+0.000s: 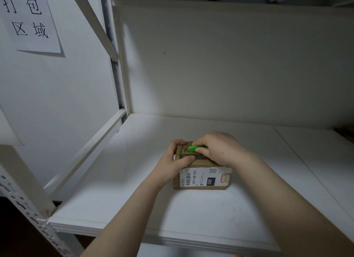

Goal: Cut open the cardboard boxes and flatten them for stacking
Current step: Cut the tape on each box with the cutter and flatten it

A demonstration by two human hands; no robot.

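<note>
A small brown cardboard box [201, 163] sits on the white shelf board [134, 180], a white shipping label on its near side. My left hand [172, 160] grips the box's left edge, fingers curled over the far corner and thumb lying across the taped top. My right hand [218, 148] holds a green cutter [195, 148] against the top of the box near its far edge. The cutter's blade is hidden. The top flaps lie closed under tape.
White shelf back wall [220, 65] rises behind the box. A slanted shelf brace and upright post [115, 65] stand at left, a paper sign [28, 20] beyond. A brown object [346, 133] peeks in at the far right edge.
</note>
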